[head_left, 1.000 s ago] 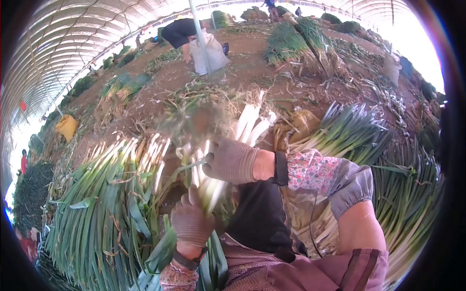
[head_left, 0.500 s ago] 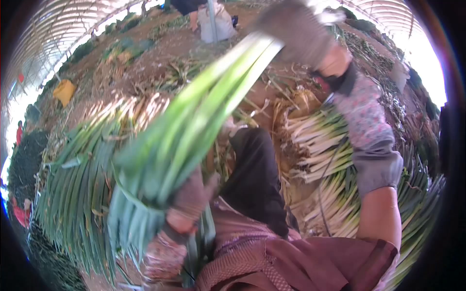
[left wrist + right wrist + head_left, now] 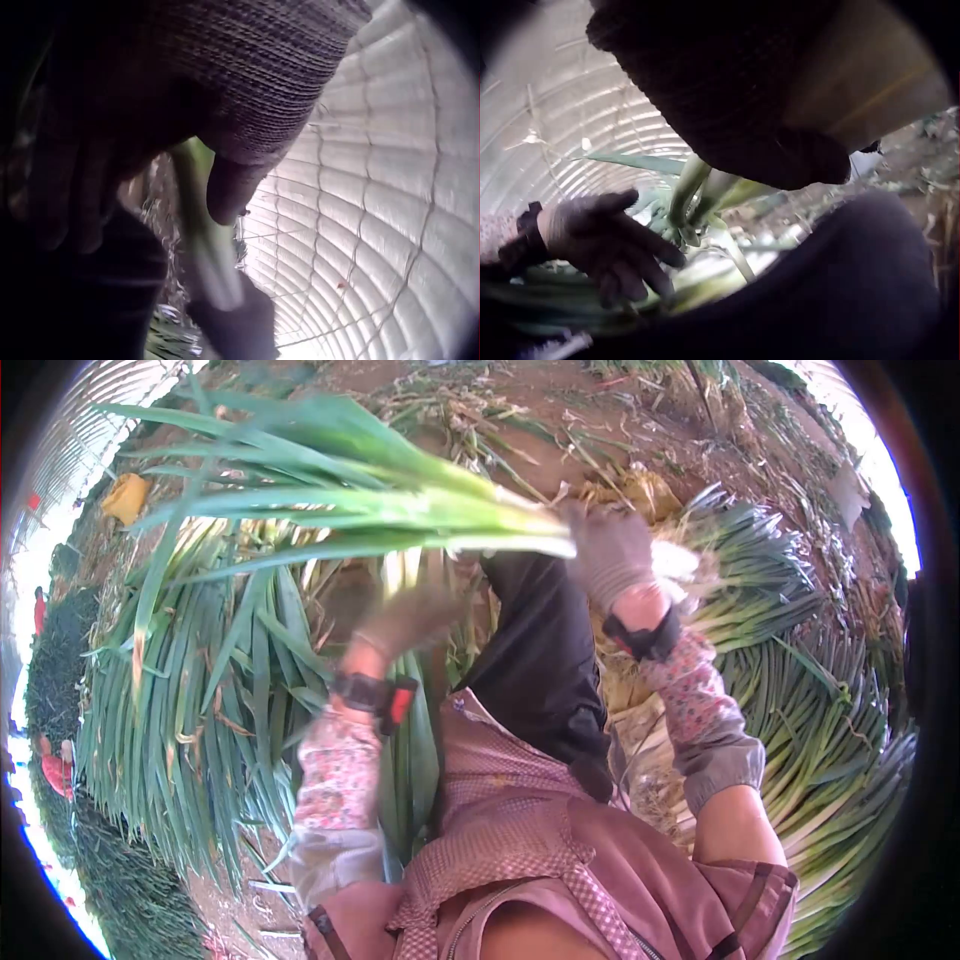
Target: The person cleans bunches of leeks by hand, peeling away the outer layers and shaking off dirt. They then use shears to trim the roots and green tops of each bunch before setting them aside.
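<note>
My gloved right hand [image 3: 612,555] grips a bunch of long green onions [image 3: 440,505] around the white stalks. Its green leaves fan out to the left, above a pile of green onions [image 3: 200,660]. Below the bunch is my gloved left hand [image 3: 408,618], blurred in the head view. The right wrist view shows the left hand [image 3: 615,244] with fingers spread and nothing in them, close to the leaves. A pale stalk [image 3: 214,262] shows past the left thumb in the left wrist view.
More green onions [image 3: 800,690] lie in heaps to the right. Dry leaf scraps [image 3: 470,415] litter the soil ahead. A yellow sack [image 3: 125,498] stands at far left. My dark-trousered leg [image 3: 530,650] is between the piles.
My right hand first lifted the bunch high to the right, then brought it lower, swinging its leaves from lower left to upper left. The left hand has come away from the leaves.
</note>
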Motion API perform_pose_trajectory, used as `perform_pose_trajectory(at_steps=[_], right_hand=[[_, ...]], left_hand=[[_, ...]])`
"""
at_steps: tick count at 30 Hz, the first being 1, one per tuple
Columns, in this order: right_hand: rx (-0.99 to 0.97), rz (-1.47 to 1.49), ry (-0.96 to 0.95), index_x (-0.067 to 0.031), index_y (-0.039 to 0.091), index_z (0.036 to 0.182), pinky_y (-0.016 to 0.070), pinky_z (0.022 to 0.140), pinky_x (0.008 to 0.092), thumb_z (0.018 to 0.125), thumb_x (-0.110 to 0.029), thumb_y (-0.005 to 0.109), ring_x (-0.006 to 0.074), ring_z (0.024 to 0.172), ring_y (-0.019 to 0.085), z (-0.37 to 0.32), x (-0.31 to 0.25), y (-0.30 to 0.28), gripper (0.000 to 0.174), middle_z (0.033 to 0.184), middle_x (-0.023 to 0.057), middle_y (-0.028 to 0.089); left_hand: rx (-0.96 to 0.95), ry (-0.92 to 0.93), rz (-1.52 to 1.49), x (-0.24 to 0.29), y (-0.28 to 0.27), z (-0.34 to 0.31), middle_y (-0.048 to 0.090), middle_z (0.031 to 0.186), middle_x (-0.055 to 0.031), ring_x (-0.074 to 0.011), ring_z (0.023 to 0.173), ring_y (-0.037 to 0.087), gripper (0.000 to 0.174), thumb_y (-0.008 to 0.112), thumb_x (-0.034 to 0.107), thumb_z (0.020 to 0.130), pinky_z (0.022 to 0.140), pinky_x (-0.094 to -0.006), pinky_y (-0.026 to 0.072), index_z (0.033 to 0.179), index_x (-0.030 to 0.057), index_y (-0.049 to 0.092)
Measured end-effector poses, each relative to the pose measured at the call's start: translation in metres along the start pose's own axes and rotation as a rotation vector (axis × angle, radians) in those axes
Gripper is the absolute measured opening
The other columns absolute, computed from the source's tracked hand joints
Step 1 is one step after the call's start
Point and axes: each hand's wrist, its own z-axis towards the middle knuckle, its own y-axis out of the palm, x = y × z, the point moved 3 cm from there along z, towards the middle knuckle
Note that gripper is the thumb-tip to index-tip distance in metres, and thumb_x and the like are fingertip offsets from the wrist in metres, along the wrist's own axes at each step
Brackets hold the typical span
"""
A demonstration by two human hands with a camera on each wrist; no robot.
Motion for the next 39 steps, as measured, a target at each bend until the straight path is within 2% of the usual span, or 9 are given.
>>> perform_pose_trajectory(at_steps=[4,9,15,22,26,29,32,35,39], right_hand=[[-0.306,0.110,-0.006,-0.0123,0.056,0.109,0.0533,0.072,0.0477,0.081,-0.017,0.064,0.0341,0.083,0.071,-0.037,-0.004,0.101,0.029,0.090,0.0145,0.071],[-0.334,0.086,-0.040,-0.0125,0.054,0.120,0.0517,0.080,0.0488,0.078,-0.023,0.069,0.0345,0.093,0.070,-0.046,0.002,0.094,0.045,0.094,0.0146,0.070],[-0.539,0.173,-0.096,-0.0132,0.041,0.146,0.0477,0.092,0.0483,0.075,-0.051,0.076,0.0352,0.109,0.065,-0.058,0.045,0.058,0.087,0.112,0.0193,0.068],[-0.751,0.577,0.006,-0.0077,0.069,0.118,0.0518,0.087,0.0448,0.082,-0.062,0.068,0.0371,0.096,0.068,-0.072,0.100,0.073,0.065,0.099,0.0195,0.071],[-0.330,0.560,-0.136,-0.0118,0.072,0.103,0.0516,0.078,0.0446,0.099,-0.042,0.053,0.0339,0.088,0.068,-0.065,0.091,0.052,0.036,0.091,0.0133,0.070],[-0.172,0.567,-0.287,-0.0077,0.064,0.113,0.0514,0.069,0.0443,0.091,-0.022,0.061,0.0347,0.080,0.066,-0.065,0.061,0.071,0.026,0.091,0.0141,0.066],[-0.576,0.639,0.049,-0.0096,0.054,0.132,0.0521,0.085,0.0459,0.084,-0.042,0.074,0.0380,0.100,0.067,-0.073,0.061,0.064,0.062,0.108,0.0181,0.069],[-0.696,0.728,-0.072,-0.0107,0.052,0.137,0.0524,0.089,0.0439,0.079,-0.043,0.076,0.0371,0.105,0.067,-0.090,0.064,0.086,0.071,0.112,0.0183,0.069],[-0.770,0.509,-0.018,-0.0082,0.051,0.140,0.0563,0.082,0.0444,0.078,-0.016,0.070,0.0314,0.090,0.072,-0.093,0.040,0.092,0.066,0.093,0.0174,0.071]], left_hand=[[0.057,-0.162,-0.470,-0.018,0.068,0.027,0.064,0.109,-0.0122,-0.0294,0.089,0.070,0.058,0.073,0.045,0.090,0.072,-0.0397,0.0592,0.126,0.0028,0.059],[0.151,-0.242,-0.785,-0.059,0.092,0.082,0.060,0.119,-0.0159,-0.0366,0.106,0.064,0.060,0.076,0.035,0.089,0.078,-0.0530,0.0571,0.134,0.0042,0.051],[0.197,0.168,-0.953,-0.102,0.073,0.104,0.056,0.132,-0.0180,-0.0373,0.118,0.058,0.060,0.074,0.026,0.090,0.097,-0.0579,0.0536,0.139,0.0049,0.047],[0.269,0.191,-1.074,-0.079,0.079,0.096,0.053,0.137,-0.0159,-0.0341,0.124,0.054,0.066,0.073,0.040,0.090,0.102,-0.0560,0.0494,0.141,0.0079,0.047],[0.214,0.191,-1.258,-0.058,0.085,0.088,0.052,0.139,-0.0137,-0.0317,0.125,0.054,0.073,0.073,0.047,0.089,0.105,-0.0517,0.0474,0.142,0.0067,0.046],[0.230,0.223,-1.208,-0.066,0.090,0.092,0.053,0.137,-0.0155,-0.0316,0.124,0.054,0.073,0.071,0.049,0.090,0.105,-0.0498,0.0483,0.143,0.0058,0.044],[0.218,0.201,-1.191,-0.072,0.085,0.089,0.055,0.134,-0.0163,-0.0317,0.121,0.055,0.071,0.068,0.051,0.092,0.104,-0.0502,0.0482,0.142,0.0057,0.046],[0.349,0.290,-1.085,-0.099,0.075,0.107,0.054,0.136,-0.0168,-0.0328,0.121,0.055,0.070,0.063,0.054,0.094,0.106,-0.0525,0.0443,0.142,0.0055,0.046],[0.082,0.408,-1.342,-0.073,0.076,0.109,0.048,0.146,-0.0176,-0.0330,0.129,0.051,0.068,0.061,0.052,0.096,0.111,-0.0543,0.0408,0.145,0.0068,0.045]])
